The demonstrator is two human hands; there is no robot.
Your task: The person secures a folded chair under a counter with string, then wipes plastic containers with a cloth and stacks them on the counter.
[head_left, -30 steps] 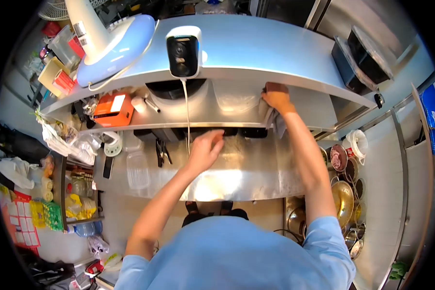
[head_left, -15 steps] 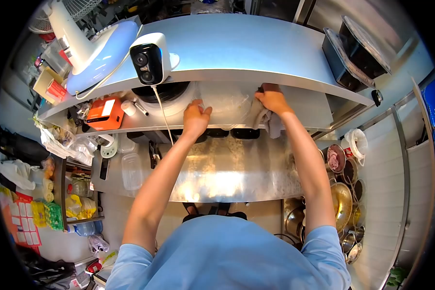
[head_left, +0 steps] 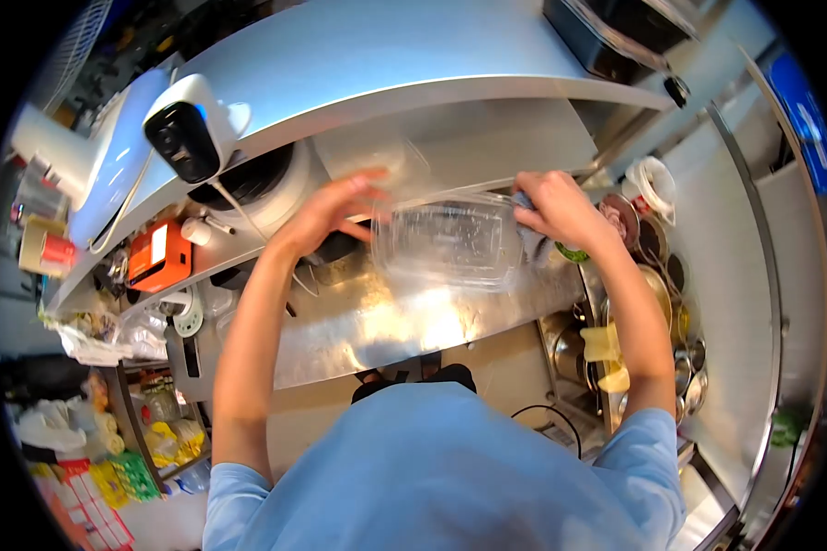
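A clear plastic container (head_left: 450, 241) is held up over the steel counter (head_left: 326, 344), in front of the lower shelf. My right hand (head_left: 560, 209) is closed on its right end, with a grey cloth (head_left: 535, 246) bunched against it, partly hidden under the fingers. My left hand (head_left: 331, 213) is at the container's left end, fingers spread and blurred; whether it touches the rim is unclear. Another clear container (head_left: 377, 156), faint, stands on the shelf behind.
A white camera (head_left: 188, 129) with a hanging cable stands on the upper shelf (head_left: 368, 55). An orange box (head_left: 160, 255) and a round black-and-white item (head_left: 257, 188) are on the lower shelf. Metal pots (head_left: 565, 347) stand at the right.
The clear container has come off the shelf and forward over the counter. My right hand moved with it, the cloth still there. My left hand's fingers spread. The view has turned and shifted right.
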